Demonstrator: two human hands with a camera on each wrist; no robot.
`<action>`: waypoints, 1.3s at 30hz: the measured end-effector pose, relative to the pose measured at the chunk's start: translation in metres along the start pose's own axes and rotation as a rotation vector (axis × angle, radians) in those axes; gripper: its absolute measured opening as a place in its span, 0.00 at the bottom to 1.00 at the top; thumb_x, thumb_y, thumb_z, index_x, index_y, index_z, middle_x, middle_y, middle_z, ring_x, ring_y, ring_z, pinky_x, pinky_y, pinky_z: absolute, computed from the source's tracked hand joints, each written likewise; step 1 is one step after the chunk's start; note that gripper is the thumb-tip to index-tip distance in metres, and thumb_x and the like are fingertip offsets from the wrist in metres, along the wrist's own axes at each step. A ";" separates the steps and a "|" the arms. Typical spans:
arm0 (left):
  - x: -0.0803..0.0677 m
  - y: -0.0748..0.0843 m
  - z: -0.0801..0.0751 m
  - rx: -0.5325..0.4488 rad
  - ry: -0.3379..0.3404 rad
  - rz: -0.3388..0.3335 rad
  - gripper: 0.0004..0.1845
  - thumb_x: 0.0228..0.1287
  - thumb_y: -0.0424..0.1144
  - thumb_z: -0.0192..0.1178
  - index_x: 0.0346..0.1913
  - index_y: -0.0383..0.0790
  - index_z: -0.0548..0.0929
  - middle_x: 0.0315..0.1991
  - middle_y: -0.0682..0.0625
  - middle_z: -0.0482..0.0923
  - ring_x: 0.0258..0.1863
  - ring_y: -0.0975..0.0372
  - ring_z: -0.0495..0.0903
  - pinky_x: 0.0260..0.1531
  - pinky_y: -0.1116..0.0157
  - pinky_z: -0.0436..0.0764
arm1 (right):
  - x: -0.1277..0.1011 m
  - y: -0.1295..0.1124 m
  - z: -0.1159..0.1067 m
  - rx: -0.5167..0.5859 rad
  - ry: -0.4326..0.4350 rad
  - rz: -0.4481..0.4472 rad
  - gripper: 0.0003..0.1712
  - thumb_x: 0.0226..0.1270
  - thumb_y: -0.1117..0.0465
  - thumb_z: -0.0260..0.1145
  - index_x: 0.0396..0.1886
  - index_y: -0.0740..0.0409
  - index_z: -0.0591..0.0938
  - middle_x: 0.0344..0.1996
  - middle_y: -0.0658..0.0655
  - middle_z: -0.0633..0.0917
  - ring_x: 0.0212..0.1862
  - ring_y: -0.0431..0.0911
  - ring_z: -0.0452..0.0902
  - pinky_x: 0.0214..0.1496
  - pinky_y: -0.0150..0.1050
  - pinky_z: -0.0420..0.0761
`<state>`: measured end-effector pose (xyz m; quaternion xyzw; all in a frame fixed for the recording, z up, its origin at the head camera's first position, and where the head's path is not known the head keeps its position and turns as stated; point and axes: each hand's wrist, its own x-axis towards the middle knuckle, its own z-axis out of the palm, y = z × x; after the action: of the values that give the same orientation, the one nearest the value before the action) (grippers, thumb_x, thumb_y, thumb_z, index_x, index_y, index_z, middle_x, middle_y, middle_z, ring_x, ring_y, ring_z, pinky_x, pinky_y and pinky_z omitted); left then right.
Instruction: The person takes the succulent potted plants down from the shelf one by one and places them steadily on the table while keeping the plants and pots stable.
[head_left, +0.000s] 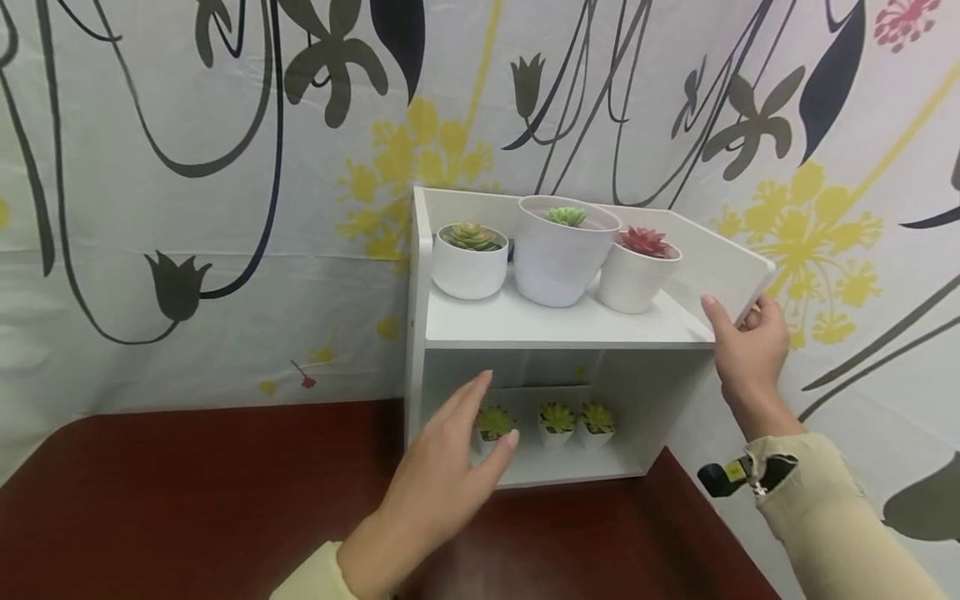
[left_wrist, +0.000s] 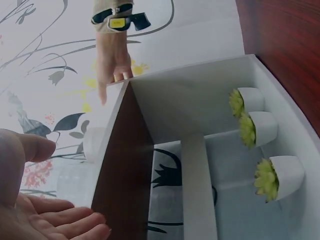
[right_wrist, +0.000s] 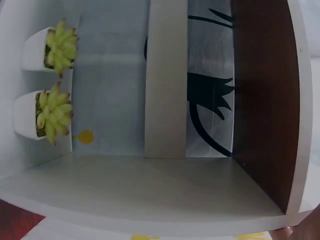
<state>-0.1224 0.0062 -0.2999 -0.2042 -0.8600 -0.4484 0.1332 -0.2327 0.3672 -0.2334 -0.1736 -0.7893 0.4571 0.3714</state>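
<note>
A small white two-tier shelf [head_left: 480, 323] stands at the back of the table. My right hand [head_left: 753, 354] grips its right side panel [head_left: 723, 250], thumb on the near side and fingers curled round the outer edge. My left hand [head_left: 438, 471] is held in front of the lower tier, fingers straight and holding nothing. On the upper tier sit a low white pot with a green succulent [head_left: 470, 262], a larger white pot [head_left: 558, 262] with a green one, and a white pot with a red succulent [head_left: 637, 271]. Three small potted succulents [left_wrist: 285, 177] stand on the lower tier.
The dark red-brown table [head_left: 187, 500] ends at a diagonal edge on the right. Behind the shelf hangs a white cloth [head_left: 315, 200] printed with flowers and vines. A narrow back slat [right_wrist: 166, 80] crosses the lower compartment. A wrist camera [head_left: 723, 479] sits at the right cuff.
</note>
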 end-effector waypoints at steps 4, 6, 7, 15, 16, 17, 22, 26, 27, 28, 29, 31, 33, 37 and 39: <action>0.005 0.005 -0.004 0.022 0.058 0.070 0.37 0.70 0.51 0.62 0.78 0.46 0.63 0.77 0.53 0.65 0.75 0.59 0.66 0.71 0.52 0.72 | 0.006 -0.001 0.007 0.051 -0.019 0.076 0.37 0.69 0.40 0.65 0.74 0.42 0.69 0.71 0.54 0.75 0.69 0.41 0.72 0.74 0.41 0.71; 0.009 0.008 -0.006 0.038 0.076 0.110 0.37 0.70 0.51 0.62 0.77 0.44 0.64 0.76 0.52 0.65 0.76 0.58 0.66 0.71 0.52 0.72 | 0.009 -0.002 0.008 0.092 -0.049 0.131 0.37 0.70 0.40 0.64 0.75 0.42 0.68 0.75 0.50 0.71 0.74 0.41 0.66 0.79 0.43 0.65; 0.010 0.010 -0.007 0.044 0.084 0.126 0.36 0.70 0.50 0.62 0.77 0.44 0.64 0.76 0.50 0.65 0.76 0.58 0.65 0.71 0.51 0.72 | 0.010 -0.002 0.008 0.112 -0.067 0.165 0.38 0.71 0.40 0.63 0.76 0.42 0.66 0.77 0.49 0.68 0.76 0.41 0.63 0.80 0.44 0.62; 0.027 0.022 -0.009 0.066 0.105 0.117 0.39 0.70 0.49 0.62 0.77 0.37 0.62 0.78 0.45 0.61 0.80 0.52 0.57 0.75 0.48 0.66 | 0.016 0.011 0.011 0.149 -0.117 0.335 0.42 0.73 0.40 0.59 0.79 0.50 0.59 0.77 0.51 0.63 0.74 0.42 0.61 0.81 0.44 0.60; 0.029 0.024 -0.009 0.066 0.104 0.091 0.40 0.70 0.50 0.61 0.78 0.36 0.61 0.79 0.44 0.59 0.80 0.52 0.55 0.75 0.47 0.64 | 0.017 0.013 0.010 0.144 -0.124 0.348 0.42 0.73 0.40 0.59 0.79 0.50 0.58 0.77 0.50 0.63 0.73 0.42 0.61 0.81 0.44 0.59; 0.031 0.025 -0.009 0.059 0.101 0.065 0.41 0.70 0.50 0.61 0.78 0.36 0.60 0.79 0.43 0.58 0.81 0.51 0.53 0.76 0.47 0.63 | 0.017 0.014 0.010 0.122 -0.129 0.356 0.43 0.73 0.39 0.59 0.79 0.50 0.58 0.76 0.50 0.64 0.73 0.42 0.62 0.81 0.45 0.60; 0.041 0.031 -0.010 0.038 0.078 -0.056 0.46 0.69 0.52 0.61 0.80 0.34 0.53 0.83 0.43 0.48 0.83 0.52 0.43 0.78 0.46 0.56 | 0.020 0.016 0.011 0.100 -0.136 0.333 0.37 0.73 0.45 0.62 0.74 0.54 0.65 0.52 0.41 0.74 0.64 0.43 0.70 0.76 0.46 0.68; 0.048 0.036 -0.009 0.054 0.028 -0.106 0.49 0.70 0.56 0.60 0.81 0.35 0.47 0.84 0.45 0.39 0.84 0.54 0.36 0.80 0.48 0.52 | 0.020 0.017 0.015 0.117 -0.121 0.308 0.32 0.72 0.48 0.63 0.70 0.55 0.70 0.45 0.37 0.72 0.62 0.42 0.72 0.74 0.46 0.71; 0.050 0.038 -0.009 0.056 0.016 -0.114 0.50 0.70 0.57 0.59 0.81 0.36 0.45 0.84 0.45 0.38 0.84 0.54 0.34 0.80 0.48 0.52 | 0.019 0.017 0.017 0.119 -0.115 0.301 0.31 0.72 0.48 0.63 0.70 0.54 0.70 0.46 0.38 0.73 0.62 0.42 0.72 0.74 0.45 0.72; 0.051 0.039 -0.009 0.058 0.009 -0.119 0.51 0.70 0.57 0.59 0.81 0.36 0.44 0.84 0.45 0.36 0.84 0.54 0.33 0.80 0.48 0.51 | 0.019 0.017 0.018 0.118 -0.110 0.293 0.31 0.72 0.48 0.63 0.70 0.55 0.70 0.48 0.39 0.74 0.62 0.42 0.72 0.74 0.45 0.72; 0.053 0.040 -0.009 0.059 0.007 -0.120 0.51 0.70 0.57 0.59 0.81 0.36 0.43 0.84 0.45 0.35 0.84 0.54 0.32 0.80 0.48 0.51 | 0.019 0.017 0.018 0.119 -0.109 0.290 0.32 0.72 0.48 0.63 0.70 0.54 0.71 0.51 0.40 0.75 0.63 0.42 0.72 0.74 0.45 0.72; 0.056 0.043 -0.009 0.057 0.009 -0.121 0.52 0.70 0.57 0.59 0.81 0.36 0.42 0.84 0.45 0.34 0.84 0.54 0.32 0.80 0.48 0.50 | 0.020 0.017 0.018 0.118 -0.114 0.287 0.33 0.72 0.48 0.63 0.72 0.54 0.70 0.57 0.43 0.76 0.65 0.43 0.72 0.75 0.45 0.71; 0.060 0.045 -0.010 0.050 0.017 -0.125 0.52 0.70 0.57 0.58 0.81 0.36 0.40 0.84 0.45 0.31 0.84 0.53 0.31 0.81 0.49 0.49 | 0.020 0.017 0.018 0.116 -0.122 0.283 0.34 0.73 0.48 0.63 0.73 0.54 0.68 0.63 0.46 0.75 0.68 0.44 0.71 0.75 0.45 0.70; 0.069 0.048 -0.011 -0.005 0.025 -0.163 0.56 0.69 0.58 0.59 0.81 0.37 0.34 0.83 0.44 0.25 0.83 0.52 0.28 0.81 0.50 0.46 | 0.019 0.019 0.017 0.122 -0.129 0.277 0.34 0.73 0.48 0.62 0.74 0.52 0.67 0.66 0.48 0.73 0.69 0.45 0.69 0.76 0.46 0.69; 0.074 0.049 -0.011 -0.048 0.033 -0.194 0.57 0.69 0.58 0.60 0.81 0.37 0.31 0.83 0.44 0.22 0.83 0.51 0.27 0.81 0.50 0.46 | 0.017 0.019 0.017 0.122 -0.126 0.269 0.34 0.74 0.48 0.61 0.74 0.52 0.67 0.66 0.49 0.73 0.69 0.45 0.70 0.76 0.47 0.69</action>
<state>-0.1643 0.0396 -0.2277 -0.1155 -0.8625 -0.4829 0.0983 -0.2583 0.3779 -0.2478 -0.2261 -0.7513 0.5598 0.2664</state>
